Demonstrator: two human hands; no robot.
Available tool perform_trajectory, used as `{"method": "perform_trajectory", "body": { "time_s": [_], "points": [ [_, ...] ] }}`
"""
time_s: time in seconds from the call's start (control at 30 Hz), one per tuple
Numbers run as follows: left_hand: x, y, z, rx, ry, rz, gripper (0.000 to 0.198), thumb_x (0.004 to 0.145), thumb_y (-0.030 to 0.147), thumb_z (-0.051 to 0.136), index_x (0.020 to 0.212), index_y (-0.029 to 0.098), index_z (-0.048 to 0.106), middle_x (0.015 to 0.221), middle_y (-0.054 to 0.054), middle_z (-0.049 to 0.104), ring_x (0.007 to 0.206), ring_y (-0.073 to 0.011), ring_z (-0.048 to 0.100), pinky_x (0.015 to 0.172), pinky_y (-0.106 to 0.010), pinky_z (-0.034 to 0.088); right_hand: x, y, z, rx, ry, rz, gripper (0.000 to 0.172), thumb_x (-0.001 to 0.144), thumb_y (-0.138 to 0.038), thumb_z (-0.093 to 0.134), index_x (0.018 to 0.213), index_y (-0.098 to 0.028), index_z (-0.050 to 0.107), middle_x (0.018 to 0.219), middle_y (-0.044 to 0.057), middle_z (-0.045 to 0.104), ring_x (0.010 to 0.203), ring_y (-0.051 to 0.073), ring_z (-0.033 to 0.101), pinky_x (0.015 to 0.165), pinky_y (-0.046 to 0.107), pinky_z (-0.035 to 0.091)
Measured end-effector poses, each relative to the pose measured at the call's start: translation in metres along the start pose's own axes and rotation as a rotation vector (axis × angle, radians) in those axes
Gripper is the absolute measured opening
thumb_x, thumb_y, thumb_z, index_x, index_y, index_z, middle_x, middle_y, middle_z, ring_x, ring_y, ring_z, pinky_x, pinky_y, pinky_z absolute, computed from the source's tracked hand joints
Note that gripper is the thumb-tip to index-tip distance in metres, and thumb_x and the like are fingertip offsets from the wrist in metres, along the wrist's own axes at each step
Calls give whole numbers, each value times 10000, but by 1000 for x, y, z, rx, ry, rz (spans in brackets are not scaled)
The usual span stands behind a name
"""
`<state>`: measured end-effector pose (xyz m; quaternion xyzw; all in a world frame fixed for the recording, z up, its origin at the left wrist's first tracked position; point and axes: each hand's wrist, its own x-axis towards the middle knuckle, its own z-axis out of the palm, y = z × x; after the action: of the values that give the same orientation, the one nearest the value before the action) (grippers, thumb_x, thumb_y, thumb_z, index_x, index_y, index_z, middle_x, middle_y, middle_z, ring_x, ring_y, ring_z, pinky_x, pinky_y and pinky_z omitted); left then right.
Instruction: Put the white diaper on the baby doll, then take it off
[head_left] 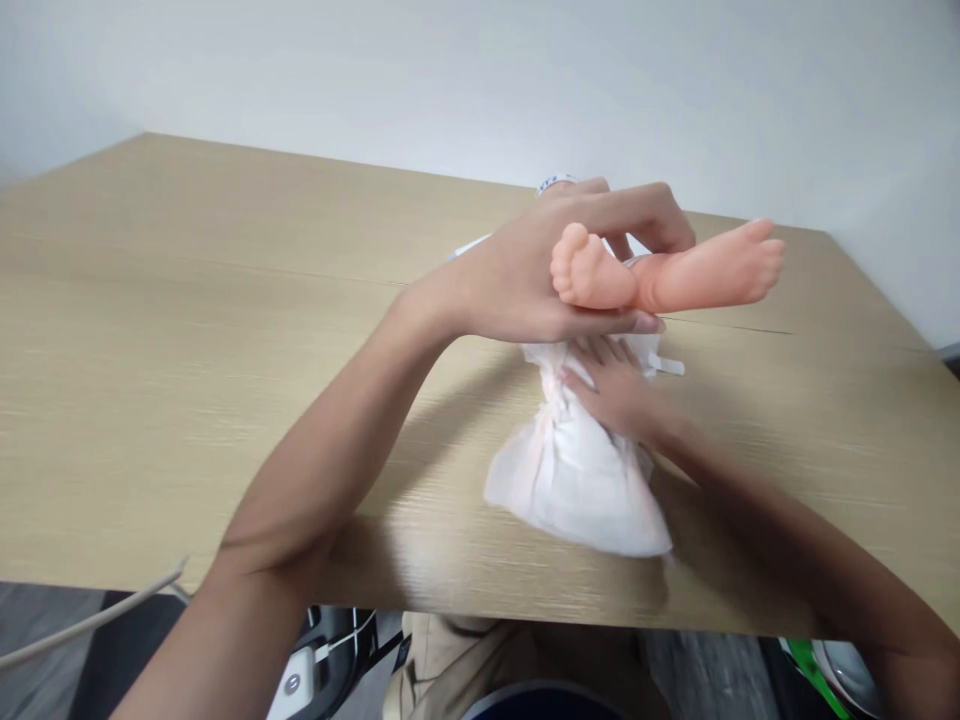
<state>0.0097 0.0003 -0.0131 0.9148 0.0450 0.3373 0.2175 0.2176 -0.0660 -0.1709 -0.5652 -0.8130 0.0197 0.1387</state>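
Observation:
My left hand (540, 265) is closed around the lower legs of a baby doll (705, 278), holding both feet up above the table. The doll's soles and toes point towards me and to the right. Most of its body is hidden behind my hand and wrist. Beneath the raised legs lies a white diaper (585, 480), with its gathered, flared end towards me and a small tab at its right. My right hand (619, 390) rests on the diaper with its fingers stretched out; some fingertips disappear under my left hand.
The wood-grain table (262, 250) runs back to a pale wall (450, 80). A patterned white item (556, 183) shows just behind my left hand. A pale cable (97, 622) hangs at the front left edge, near a white plug-like device (292, 685) below it.

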Motion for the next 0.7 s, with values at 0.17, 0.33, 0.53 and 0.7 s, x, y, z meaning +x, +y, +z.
{"method": "perform_trajectory", "body": {
  "time_s": [0.17, 0.33, 0.53, 0.7],
  "points": [
    [1, 1, 0, -30, -2, -3, 260, 975, 322, 806, 1195, 266, 679, 1273, 2, 783, 1138, -209, 744, 1061, -415, 624, 2, -20, 3, 73, -127, -12, 637, 1142, -432, 454, 1707, -142, 491, 1803, 215, 425, 1690, 414, 363, 1360, 671, 328],
    [0, 1, -1, 20, -7, -24, 342, 1031, 499, 750, 1239, 232, 697, 1288, 14, 777, 1178, -237, 751, 1068, -431, 625, 7, -29, 16, 51, -120, -29, 626, 1175, -328, 332, 1760, -113, 388, 1822, 254, 362, 1722, 418, 293, 1360, 710, 298],
    [-1, -1, 1, -3, 27, -38, 334, 957, 524, 837, 1191, 315, 724, 1326, -30, 798, 1207, -278, 767, 1036, -415, 626, 43, -26, 27, 8, -62, -78, 455, 1170, -263, 358, 1433, -98, 692, 1534, 254, 658, 1565, 461, 482, 1323, 718, 329],
    [-2, 5, -1, 8, 18, -51, 295, 975, 407, 830, 1207, 262, 718, 1323, -43, 795, 1197, -257, 753, 1040, -392, 604, 86, -22, 34, 120, 25, -44, 314, 1171, -283, 447, 1217, -197, 745, 1253, 140, 759, 1201, 325, 693, 1116, 524, 580]
  ]
}}
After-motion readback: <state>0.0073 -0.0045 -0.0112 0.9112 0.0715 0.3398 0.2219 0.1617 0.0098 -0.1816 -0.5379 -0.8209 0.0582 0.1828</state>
